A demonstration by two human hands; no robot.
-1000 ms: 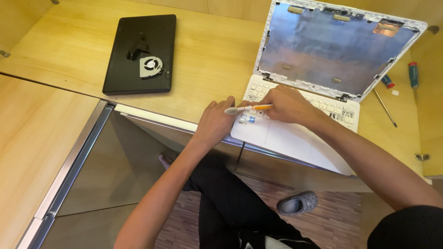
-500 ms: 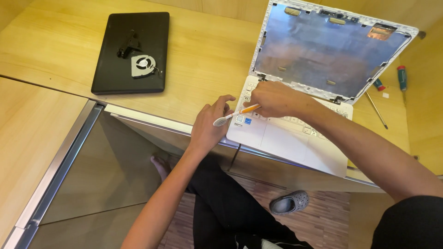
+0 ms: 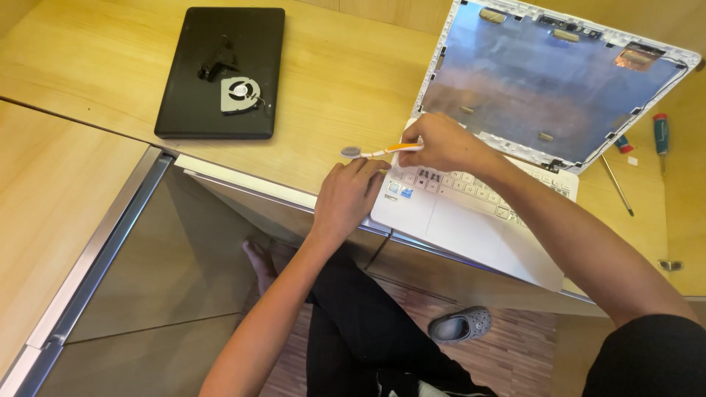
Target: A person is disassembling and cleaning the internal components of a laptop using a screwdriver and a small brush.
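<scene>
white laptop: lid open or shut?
Open. The white laptop has its lid raised, keyboard exposed; the screen panel is missing, showing the bare silver back shell.

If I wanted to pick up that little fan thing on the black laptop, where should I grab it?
Probably by the outer edges of its flat grey casing, coming straight down from above. The fan lies flat and loose on the closed black laptop, with clear space round it. Pinch the rim from two sides, keeping fingers off the round blade part in the middle and the thin wire at its side.
</scene>
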